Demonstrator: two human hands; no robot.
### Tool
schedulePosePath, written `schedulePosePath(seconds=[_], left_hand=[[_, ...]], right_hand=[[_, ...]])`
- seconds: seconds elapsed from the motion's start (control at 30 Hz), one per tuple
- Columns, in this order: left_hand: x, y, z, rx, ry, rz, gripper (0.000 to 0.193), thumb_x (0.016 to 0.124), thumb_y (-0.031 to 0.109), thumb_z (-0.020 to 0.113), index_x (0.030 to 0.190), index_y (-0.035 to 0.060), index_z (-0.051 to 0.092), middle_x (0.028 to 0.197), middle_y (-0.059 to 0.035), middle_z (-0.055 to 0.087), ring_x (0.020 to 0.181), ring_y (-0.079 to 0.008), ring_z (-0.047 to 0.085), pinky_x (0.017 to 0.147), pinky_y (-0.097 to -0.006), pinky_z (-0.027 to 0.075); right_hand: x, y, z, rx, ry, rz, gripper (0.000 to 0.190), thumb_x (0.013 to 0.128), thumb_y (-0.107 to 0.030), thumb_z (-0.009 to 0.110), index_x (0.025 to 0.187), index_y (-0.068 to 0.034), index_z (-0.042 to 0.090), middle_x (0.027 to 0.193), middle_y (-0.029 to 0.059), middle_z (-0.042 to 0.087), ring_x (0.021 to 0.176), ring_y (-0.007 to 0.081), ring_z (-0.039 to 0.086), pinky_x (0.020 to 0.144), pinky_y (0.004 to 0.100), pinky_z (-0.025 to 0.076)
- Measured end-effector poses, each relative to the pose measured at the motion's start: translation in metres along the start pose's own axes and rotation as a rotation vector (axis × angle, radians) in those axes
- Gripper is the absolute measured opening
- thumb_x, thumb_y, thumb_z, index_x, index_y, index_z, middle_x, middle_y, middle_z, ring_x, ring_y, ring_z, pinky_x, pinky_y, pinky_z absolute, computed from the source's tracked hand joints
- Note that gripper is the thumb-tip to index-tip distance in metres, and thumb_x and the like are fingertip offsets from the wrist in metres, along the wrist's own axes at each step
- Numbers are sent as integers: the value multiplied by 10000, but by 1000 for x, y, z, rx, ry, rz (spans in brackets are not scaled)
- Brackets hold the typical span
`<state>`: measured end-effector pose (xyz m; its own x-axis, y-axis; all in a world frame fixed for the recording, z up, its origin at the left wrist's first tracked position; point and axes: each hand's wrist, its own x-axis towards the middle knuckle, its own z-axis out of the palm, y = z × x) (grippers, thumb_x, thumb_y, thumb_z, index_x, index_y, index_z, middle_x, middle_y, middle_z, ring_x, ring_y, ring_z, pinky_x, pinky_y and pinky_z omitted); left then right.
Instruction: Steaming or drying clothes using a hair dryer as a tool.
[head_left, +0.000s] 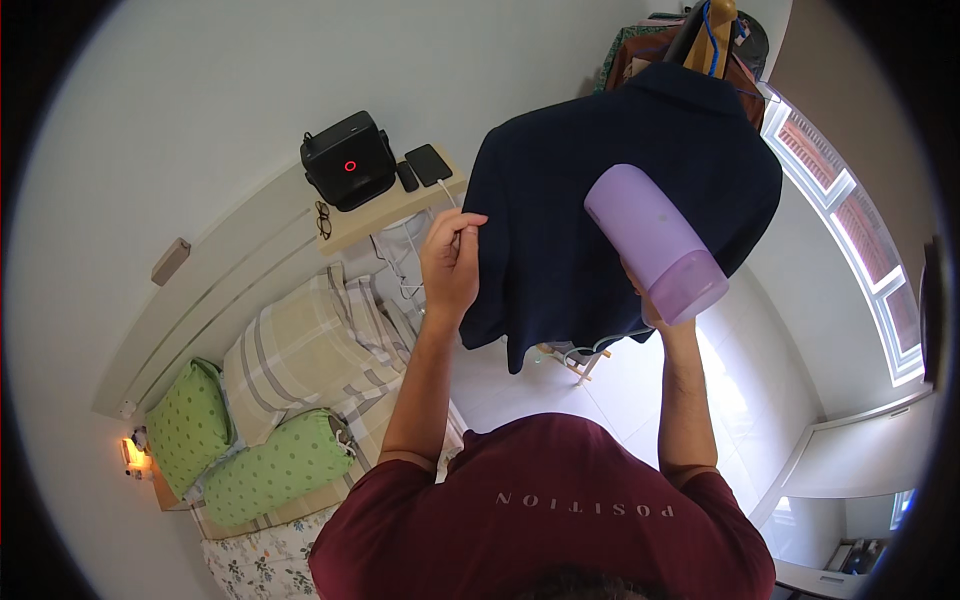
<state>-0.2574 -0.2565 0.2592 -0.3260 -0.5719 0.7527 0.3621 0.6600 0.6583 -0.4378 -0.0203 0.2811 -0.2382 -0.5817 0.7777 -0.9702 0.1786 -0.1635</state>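
Observation:
A dark navy collared garment (570, 202) hangs from a wooden stand (718, 37) in front of me, spread wide across the shoulders. My left hand (452, 259) is at the edge of its left-hand sleeve, fingers curled, with thumb and index finger appearing to pinch the cloth. In my right hand (660, 311) is a lilac handheld garment steamer (649, 214), tilted in front of the garment. Its translucent purple tank (690, 285) points down to the right. Most of my right hand's fingers are hidden behind the steamer. A pale cord (600, 343) shows below the garment's hem.
On a wall shelf (352, 229) at left are a black projector-like device (349, 161), a phone (428, 165), a small remote (406, 177) and glasses (322, 220). Below lies a bed with a plaid pillow (300, 345) and green pillows (277, 465). At right are windows (859, 217).

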Motion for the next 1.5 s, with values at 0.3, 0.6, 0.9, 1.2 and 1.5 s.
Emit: schedulePosePath(seconds=[0.3,0.6,0.9,1.2,1.5], left_hand=[[4,6,2,195,-45,9,280,777,19,769,1040,47,678,961,-87,604,855,-196,621,730,-279,495],[8,7,7,394,21,125,131,770,40,764,899,54,743,797,-81,564,676,-211,570,596,-304,451],[1,-8,7,221,5,55,34,929,23,570,932,-10,563,856,-126,567,757,-267,563,719,-317,457],[3,7,12,165,-28,17,289,841,53,724,1111,14,627,965,-92,621,856,-182,609,756,-255,471],[4,10,14,235,-1,3,221,781,14,753,998,9,716,882,-116,684,795,-210,661,742,-274,500]], right_hand=[[-2,-12,-2,122,-25,499,215,856,-276,769,910,-69,745,701,33,655,547,121,575,472,264,433],[1,-23,-7,172,-24,630,250,848,-301,775,903,-61,731,707,50,652,551,125,575,490,268,446],[-6,-10,1,264,42,557,280,851,-325,769,892,-52,723,699,50,649,558,128,583,502,283,460],[-1,-2,6,169,-156,972,285,852,-327,769,905,-50,724,706,56,657,565,136,598,513,293,473],[-1,-30,-15,206,-29,708,297,847,-330,773,896,-44,712,715,60,654,574,141,595,523,296,472]])
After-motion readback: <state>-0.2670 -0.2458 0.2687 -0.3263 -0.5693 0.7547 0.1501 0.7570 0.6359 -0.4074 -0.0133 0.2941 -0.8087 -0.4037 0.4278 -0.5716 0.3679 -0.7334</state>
